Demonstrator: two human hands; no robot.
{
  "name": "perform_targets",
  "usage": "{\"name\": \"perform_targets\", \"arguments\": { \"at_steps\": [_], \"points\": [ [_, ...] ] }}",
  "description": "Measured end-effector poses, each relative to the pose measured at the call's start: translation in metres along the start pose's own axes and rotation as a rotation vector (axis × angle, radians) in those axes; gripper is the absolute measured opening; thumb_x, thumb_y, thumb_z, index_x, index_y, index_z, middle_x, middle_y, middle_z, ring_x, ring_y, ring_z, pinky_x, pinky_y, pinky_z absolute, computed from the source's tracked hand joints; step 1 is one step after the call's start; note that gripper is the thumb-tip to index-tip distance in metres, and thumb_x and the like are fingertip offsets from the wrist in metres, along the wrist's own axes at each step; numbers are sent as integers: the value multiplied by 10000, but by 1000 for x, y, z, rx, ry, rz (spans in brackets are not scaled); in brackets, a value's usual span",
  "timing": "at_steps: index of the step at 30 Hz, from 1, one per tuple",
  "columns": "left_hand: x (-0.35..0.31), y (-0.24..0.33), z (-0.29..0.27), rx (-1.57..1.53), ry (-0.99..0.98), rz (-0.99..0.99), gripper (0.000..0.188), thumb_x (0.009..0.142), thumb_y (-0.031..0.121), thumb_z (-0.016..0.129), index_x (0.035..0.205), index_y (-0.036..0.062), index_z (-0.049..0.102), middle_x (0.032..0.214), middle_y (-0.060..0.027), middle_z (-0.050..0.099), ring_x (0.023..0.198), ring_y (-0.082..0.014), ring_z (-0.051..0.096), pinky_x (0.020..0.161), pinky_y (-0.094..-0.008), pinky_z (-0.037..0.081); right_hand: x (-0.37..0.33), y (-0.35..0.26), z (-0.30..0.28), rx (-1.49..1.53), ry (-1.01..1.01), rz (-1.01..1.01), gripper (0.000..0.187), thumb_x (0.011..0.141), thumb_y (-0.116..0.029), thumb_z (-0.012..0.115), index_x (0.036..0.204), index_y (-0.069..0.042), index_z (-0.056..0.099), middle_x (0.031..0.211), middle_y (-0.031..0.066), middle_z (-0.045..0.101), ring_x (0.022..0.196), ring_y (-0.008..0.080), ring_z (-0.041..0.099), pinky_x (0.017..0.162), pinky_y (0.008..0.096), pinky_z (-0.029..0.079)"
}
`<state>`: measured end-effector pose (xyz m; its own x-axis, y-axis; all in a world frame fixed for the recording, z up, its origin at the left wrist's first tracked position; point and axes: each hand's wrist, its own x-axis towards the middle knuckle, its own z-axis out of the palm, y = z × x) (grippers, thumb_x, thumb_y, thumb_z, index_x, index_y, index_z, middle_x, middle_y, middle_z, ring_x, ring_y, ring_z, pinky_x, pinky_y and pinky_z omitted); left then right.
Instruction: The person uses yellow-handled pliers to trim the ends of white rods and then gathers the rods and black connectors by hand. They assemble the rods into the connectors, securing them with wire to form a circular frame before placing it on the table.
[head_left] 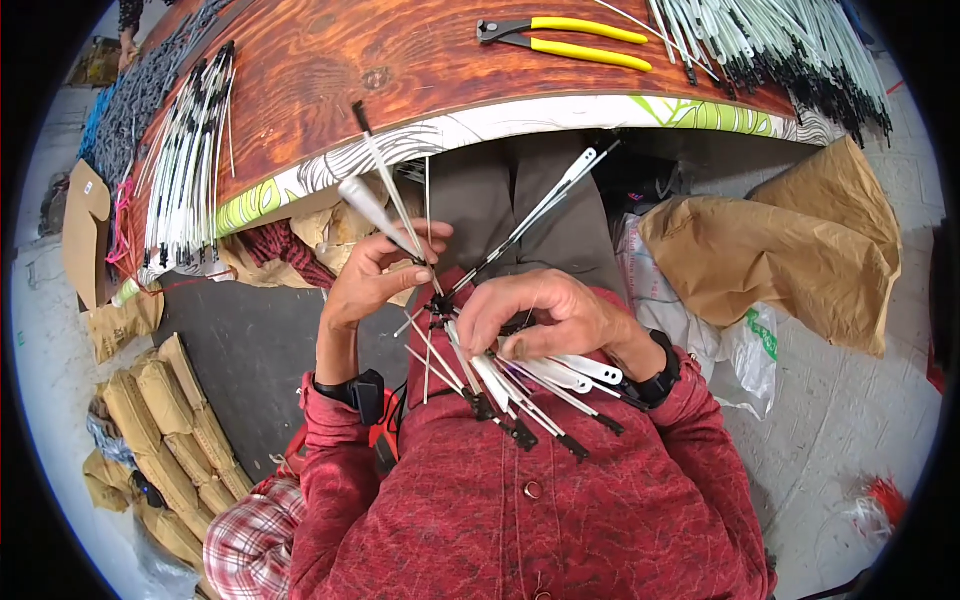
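Note:
Above my lap, my left hand (385, 270) pinches a thin white rod (386, 178) with a black tip between thumb and fingers; the rod slants up to the left. A blurred flat white blade (365, 205) sticks out beside it. My right hand (545, 315), palm down with curled fingers, grips a bundle of white strips (493, 385) that fan out below it, many with black ends, some flat with holes. More white rods (540, 210) point up to the right. Black pieces (440, 305) meet between my hands; my fingers hide how they join.
On the wooden table (330, 100) ahead lie yellow-handled pincers (565, 40). Bunches of similar rods rest at the left (195, 150) and far right (770, 50). Brown paper (790, 240) lies to the right. Tan packs (165, 410) are stacked at the lower left.

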<state>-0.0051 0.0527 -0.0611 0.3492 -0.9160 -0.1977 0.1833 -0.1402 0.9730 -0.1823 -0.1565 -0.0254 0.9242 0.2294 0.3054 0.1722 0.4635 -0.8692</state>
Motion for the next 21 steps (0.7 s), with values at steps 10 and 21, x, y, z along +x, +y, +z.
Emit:
{"name": "perform_targets", "arguments": {
  "at_steps": [10, 21],
  "points": [
    [7, -5, 56, 275, -428, -34, 130, 903, 62, 709, 1024, 15, 716, 1197, -81, 660, 967, -171, 641, 850, -325, 506, -17, -10, 35, -162, -116, -57, 169, 912, -103, 703, 1056, -13, 695, 1077, 135, 706, 1025, 294, 677, 910, 407, 518],
    [-10, 10, 50, -233, 20, 271, 223, 870, 218, 777, 954, 21, 716, 938, -33, 569, 870, -132, 562, 748, -267, 453, 0, -15, 18, -274, -75, -76, 224, 925, -151, 713, 1088, 0, 685, 1042, 116, 701, 976, 223, 675, 850, 358, 529]
  ]
}}
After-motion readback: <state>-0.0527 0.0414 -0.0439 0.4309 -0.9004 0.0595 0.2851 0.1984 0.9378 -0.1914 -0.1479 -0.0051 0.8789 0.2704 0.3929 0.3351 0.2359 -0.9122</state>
